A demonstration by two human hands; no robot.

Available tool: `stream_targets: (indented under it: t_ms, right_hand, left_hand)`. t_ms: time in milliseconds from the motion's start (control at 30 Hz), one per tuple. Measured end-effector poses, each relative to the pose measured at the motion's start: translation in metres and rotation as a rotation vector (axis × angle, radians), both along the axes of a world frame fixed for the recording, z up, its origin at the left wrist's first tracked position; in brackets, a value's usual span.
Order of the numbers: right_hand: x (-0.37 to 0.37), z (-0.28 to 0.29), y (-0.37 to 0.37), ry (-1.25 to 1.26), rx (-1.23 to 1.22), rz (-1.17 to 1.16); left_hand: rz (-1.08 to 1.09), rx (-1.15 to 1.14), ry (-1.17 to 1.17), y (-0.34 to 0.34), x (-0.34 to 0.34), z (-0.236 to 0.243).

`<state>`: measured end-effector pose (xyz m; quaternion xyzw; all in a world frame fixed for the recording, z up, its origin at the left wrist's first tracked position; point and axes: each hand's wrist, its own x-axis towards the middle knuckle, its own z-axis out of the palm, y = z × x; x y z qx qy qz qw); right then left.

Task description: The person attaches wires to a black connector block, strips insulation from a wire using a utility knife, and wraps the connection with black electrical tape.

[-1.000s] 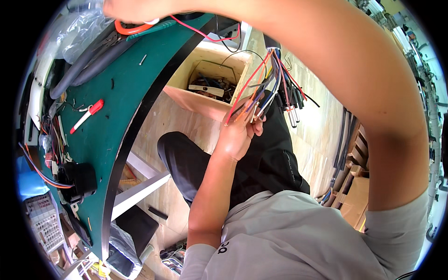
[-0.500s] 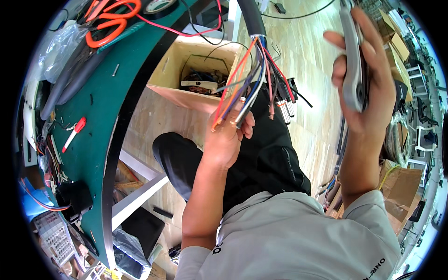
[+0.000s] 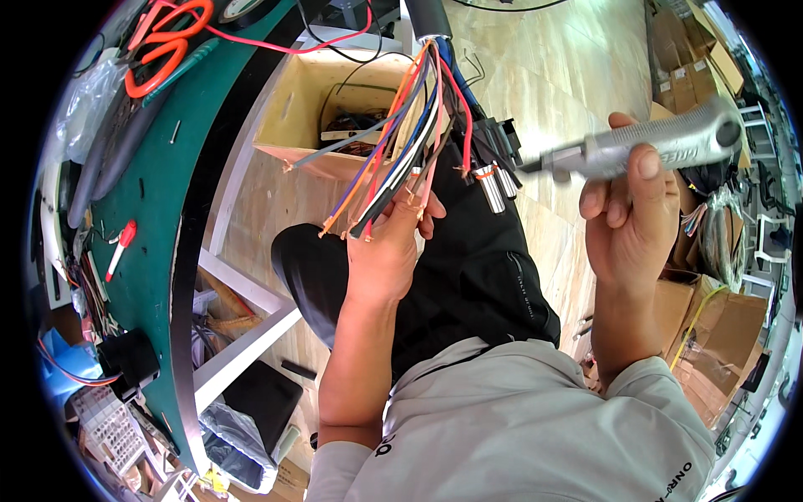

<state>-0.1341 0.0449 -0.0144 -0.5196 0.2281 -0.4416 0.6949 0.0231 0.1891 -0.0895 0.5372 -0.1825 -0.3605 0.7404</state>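
A thick dark-sheathed cable hangs in from the top, its many coloured wires fanned out below with copper showing at several tips. My left hand is closed around some of the lower wire ends; exactly which ones is hidden by those in front. To the right, my right hand grips a grey metal utility knife, thumb along its handle. The knife lies nearly level, its narrow end pointing left toward the wires but apart from them. Beside the wires are shiny silver cylinders with orange bands.
A wooden box with scraps stands beyond my left hand. The green-topped table on the left holds orange-handled scissors, a red-capped marker and dark tubing. Cardboard boxes stand at the right.
The knife has swung from upright to nearly level in my right hand, narrow end now leftward. The wires hang more spread out over my left hand. The whole view has shifted slightly.
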Motion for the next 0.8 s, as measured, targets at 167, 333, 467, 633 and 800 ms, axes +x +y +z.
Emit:
stream_targets:
  t_ms: [167, 333, 467, 633, 800]
  right_hand:
    - [0.034, 0.003, 0.010, -0.029, -0.120, -0.189]
    - [0.053, 0.035, -0.021, -0.311, -0.056, 0.176]
    - [0.070, 0.052, -0.038, -0.148, -0.115, 0.363]
    - [0.056, 0.020, -0.034, 0.083, 0.044, 0.411]
    - [0.022, 0.006, 0.000, 0.103, 0.311, 0.528]
  left_hand:
    - [-0.049, 0.017, -0.070, 0.009, 0.010, 0.016]
    - [-0.180, -0.008, -0.228, 0.019, 0.028, 0.011]
    - [-0.076, 0.036, -0.077, 0.015, 0.030, 0.008]
    - [-0.052, -0.044, -0.121, 0.022, 0.021, 0.004]
    - [-0.113, 0.005, -0.291, 0.017, 0.029, 0.008]
